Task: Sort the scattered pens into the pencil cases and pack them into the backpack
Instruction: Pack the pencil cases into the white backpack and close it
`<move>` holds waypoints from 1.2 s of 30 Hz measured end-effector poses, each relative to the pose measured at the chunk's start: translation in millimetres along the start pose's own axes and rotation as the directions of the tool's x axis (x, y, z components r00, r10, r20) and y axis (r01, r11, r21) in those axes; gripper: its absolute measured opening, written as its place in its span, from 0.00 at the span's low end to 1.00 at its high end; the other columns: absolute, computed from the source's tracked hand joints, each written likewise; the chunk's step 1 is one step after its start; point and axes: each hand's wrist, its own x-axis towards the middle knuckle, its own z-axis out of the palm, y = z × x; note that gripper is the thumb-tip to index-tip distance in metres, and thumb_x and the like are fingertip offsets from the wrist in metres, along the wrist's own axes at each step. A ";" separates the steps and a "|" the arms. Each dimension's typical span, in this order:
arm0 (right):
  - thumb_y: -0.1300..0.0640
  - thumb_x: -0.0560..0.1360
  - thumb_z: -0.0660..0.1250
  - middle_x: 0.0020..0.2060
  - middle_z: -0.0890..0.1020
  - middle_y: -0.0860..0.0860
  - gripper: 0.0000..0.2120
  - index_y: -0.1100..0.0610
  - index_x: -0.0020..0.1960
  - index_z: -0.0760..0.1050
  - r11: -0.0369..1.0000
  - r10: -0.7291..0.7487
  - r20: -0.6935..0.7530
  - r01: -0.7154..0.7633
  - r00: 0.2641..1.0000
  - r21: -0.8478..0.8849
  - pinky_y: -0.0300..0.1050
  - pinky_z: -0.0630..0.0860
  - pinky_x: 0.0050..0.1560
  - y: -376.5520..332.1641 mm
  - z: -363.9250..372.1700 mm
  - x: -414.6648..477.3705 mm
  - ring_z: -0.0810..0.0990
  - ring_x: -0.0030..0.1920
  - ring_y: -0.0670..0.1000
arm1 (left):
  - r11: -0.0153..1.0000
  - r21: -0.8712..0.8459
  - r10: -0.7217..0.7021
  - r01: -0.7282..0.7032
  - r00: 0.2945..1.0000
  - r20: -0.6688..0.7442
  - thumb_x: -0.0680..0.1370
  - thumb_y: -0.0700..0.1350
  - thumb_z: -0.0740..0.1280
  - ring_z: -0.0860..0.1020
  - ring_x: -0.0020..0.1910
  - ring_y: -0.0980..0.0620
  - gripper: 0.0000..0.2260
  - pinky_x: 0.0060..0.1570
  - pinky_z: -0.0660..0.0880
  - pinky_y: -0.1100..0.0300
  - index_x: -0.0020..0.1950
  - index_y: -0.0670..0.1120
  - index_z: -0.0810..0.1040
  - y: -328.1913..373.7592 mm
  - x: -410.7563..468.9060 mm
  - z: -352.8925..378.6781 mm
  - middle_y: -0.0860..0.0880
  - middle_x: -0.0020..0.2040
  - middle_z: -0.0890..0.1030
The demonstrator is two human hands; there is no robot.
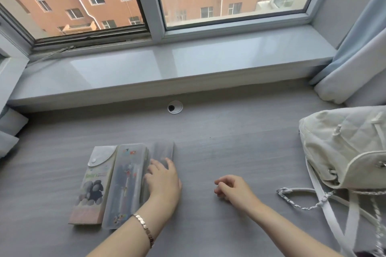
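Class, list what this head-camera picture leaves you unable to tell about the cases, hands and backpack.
Head view:
Middle pencil case: frosted plastic blurs its contents.
Right pencil case: left hand covers its near part.
Right hand: curled fingers hide whether it holds anything.
Backpack: cut off by the right edge.

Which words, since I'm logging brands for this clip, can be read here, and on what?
"Smile" (likely; green, blurred) on the left pencil case; the smaller print beside it is too blurred to read.
Middle pencil case: small coloured pictures, no readable words.
Right pencil case, under the left hand: no text shows.
Backpack: no text shows.
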 end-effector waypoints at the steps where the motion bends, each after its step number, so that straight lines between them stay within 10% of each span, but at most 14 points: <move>1: 0.65 0.75 0.58 0.33 0.80 0.48 0.12 0.52 0.39 0.73 1.000 0.006 -0.001 -0.006 1.000 -0.012 0.37 0.71 0.35 1.5 -4.7 -2.2 0.77 0.32 0.46 | 0.998 -0.004 0.055 -0.056 0.998 -0.034 0.78 0.54 0.57 0.68 0.65 0.40 0.26 0.60 0.67 0.51 0.73 0.44 0.57 3.2 0.4 -8.0 0.34 0.69 0.64; 6: 0.61 0.75 0.60 0.36 0.82 0.47 0.09 0.51 0.43 0.76 0.972 -0.095 -0.076 0.077 0.992 -0.221 0.47 0.76 0.52 -9.2 -62.3 -18.7 0.80 0.42 0.50 | 0.842 -0.129 0.519 -0.524 0.851 -0.077 0.79 0.51 0.56 0.72 0.63 0.43 0.18 0.61 0.67 0.51 0.66 0.46 0.67 53.6 -1.1 -55.5 0.44 0.63 0.74; 13: 0.61 0.74 0.64 0.50 0.82 0.53 0.09 0.58 0.53 0.79 0.738 -0.481 -0.301 0.195 0.824 -0.646 0.42 0.69 0.56 -47.6 -190.0 -63.8 0.78 0.53 0.51 | 0.673 -0.053 0.713 -0.738 0.667 -0.216 0.79 0.52 0.56 0.75 0.59 0.43 0.16 0.55 0.72 0.53 0.63 0.45 0.70 134.9 -30.0 -106.1 0.44 0.60 0.77; 17: 0.53 0.73 0.67 0.53 0.78 0.54 0.10 0.56 0.51 0.78 0.594 -0.558 -0.465 -0.060 0.687 -0.802 0.47 0.63 0.59 -36.6 -260.9 -72.4 0.73 0.59 0.55 | 0.624 -0.036 0.755 -0.781 0.614 -0.230 0.79 0.51 0.56 0.75 0.58 0.43 0.16 0.54 0.73 0.53 0.63 0.45 0.70 155.3 -42.5 -115.2 0.45 0.59 0.77; 21: 0.41 0.75 0.59 0.52 0.77 0.53 0.18 0.54 0.49 0.76 0.382 -0.318 -0.455 -0.327 0.831 -0.864 0.49 0.67 0.55 0.8 -285.7 -68.1 0.74 0.57 0.55 | 0.610 -0.043 0.765 -0.791 0.602 -0.229 0.79 0.51 0.57 0.75 0.58 0.43 0.16 0.54 0.72 0.54 0.64 0.47 0.71 159.6 -47.2 -117.8 0.46 0.60 0.77; 27: 0.47 0.73 0.65 0.34 0.69 0.48 0.17 0.49 0.29 0.65 0.736 -0.391 -0.524 -0.085 0.757 -0.672 0.46 0.59 0.50 21.8 -280.2 -64.2 0.74 0.49 0.56 | 0.604 -0.175 0.735 -0.777 0.629 -0.253 0.79 0.51 0.57 0.76 0.58 0.46 0.15 0.54 0.71 0.56 0.63 0.49 0.72 152.4 -49.7 -117.1 0.49 0.59 0.78; 32: 0.50 0.71 0.68 0.26 0.65 0.45 0.22 0.50 0.25 0.60 0.768 -0.532 -0.553 0.091 0.641 -0.633 0.46 0.60 0.42 -25.1 -248.1 -74.7 0.73 0.38 0.57 | 0.437 -0.321 0.709 -0.840 0.542 -0.452 0.78 0.49 0.60 0.77 0.52 0.52 0.12 0.52 0.73 0.59 0.60 0.50 0.75 134.3 -60.0 -125.8 0.53 0.54 0.79; 36: 0.42 0.72 0.64 0.22 0.71 0.50 0.25 0.55 0.24 0.63 0.805 -0.516 -0.486 0.205 0.705 -0.557 0.49 0.65 0.34 -70.4 -200.5 -86.2 0.70 0.29 0.51 | 0.234 -0.499 0.534 -0.834 0.539 -0.651 0.71 0.58 0.63 0.76 0.39 0.58 0.13 0.41 0.71 0.67 0.46 0.50 0.78 111.3 -70.7 -127.9 0.57 0.38 0.75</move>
